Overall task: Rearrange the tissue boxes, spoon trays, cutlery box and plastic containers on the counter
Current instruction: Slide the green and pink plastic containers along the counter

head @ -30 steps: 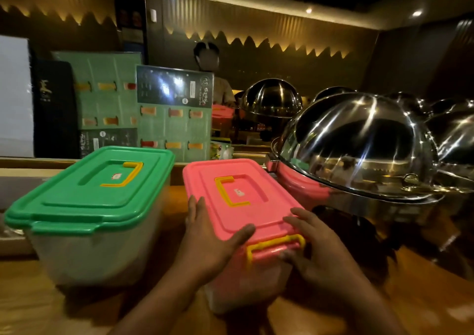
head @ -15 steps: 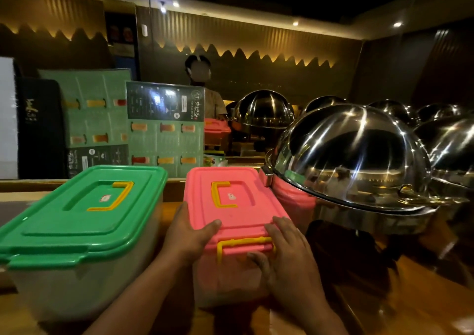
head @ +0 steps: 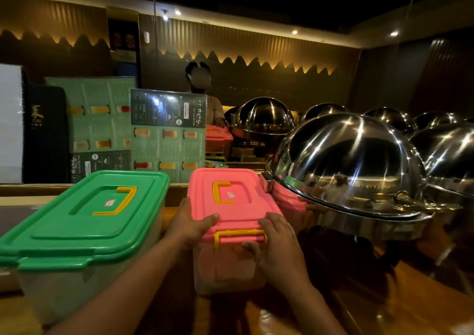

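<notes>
A clear plastic container with a pink lid and yellow clasps stands on the wooden counter in front of me. My left hand grips its near left corner, thumb on the lid. My right hand holds its near right corner by the yellow front clasp. To its left stands a larger clear container with a green lid and a yellow handle, untouched. A narrow gap separates the two containers.
A polished steel dome cover sits close to the pink container's right side, with more domes behind. Green menu boards lean at the counter's back. A person stands beyond them near another pink-lidded container.
Both hands have pushed the pink-lidded container away from me, toward the back of the counter beside the dome. My view has tilted upward. The green-lidded container has stayed put.
</notes>
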`<action>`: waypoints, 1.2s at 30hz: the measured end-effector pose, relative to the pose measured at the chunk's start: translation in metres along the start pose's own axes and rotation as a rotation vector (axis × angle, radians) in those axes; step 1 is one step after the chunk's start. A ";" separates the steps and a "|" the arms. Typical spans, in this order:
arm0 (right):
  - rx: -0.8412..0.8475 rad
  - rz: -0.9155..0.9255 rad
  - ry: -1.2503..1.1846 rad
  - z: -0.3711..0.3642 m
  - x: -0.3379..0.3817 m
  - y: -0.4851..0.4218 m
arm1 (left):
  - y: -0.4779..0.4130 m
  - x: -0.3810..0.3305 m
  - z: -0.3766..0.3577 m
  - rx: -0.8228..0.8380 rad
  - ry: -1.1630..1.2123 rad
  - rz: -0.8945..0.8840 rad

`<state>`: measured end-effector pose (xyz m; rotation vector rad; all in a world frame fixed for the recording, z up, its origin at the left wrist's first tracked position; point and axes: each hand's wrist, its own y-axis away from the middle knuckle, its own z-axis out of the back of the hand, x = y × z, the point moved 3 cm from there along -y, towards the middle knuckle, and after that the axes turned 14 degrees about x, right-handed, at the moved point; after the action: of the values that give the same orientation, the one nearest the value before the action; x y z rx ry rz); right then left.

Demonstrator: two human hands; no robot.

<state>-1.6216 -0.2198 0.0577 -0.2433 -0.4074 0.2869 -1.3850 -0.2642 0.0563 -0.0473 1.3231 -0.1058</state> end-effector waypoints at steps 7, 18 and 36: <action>0.048 -0.029 -0.019 -0.001 0.004 -0.019 | -0.014 -0.004 0.007 0.006 -0.016 0.058; 0.082 -0.052 0.068 0.002 0.007 -0.021 | 0.021 -0.023 0.005 -0.099 -0.415 -0.112; 0.032 0.194 -0.267 -0.061 0.245 -0.001 | 0.131 -0.003 0.266 -0.133 -0.698 -0.079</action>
<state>-1.3805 -0.1532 0.0905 -0.2135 -0.6438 0.5187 -1.1217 -0.1402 0.1123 -0.2290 0.6289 -0.0585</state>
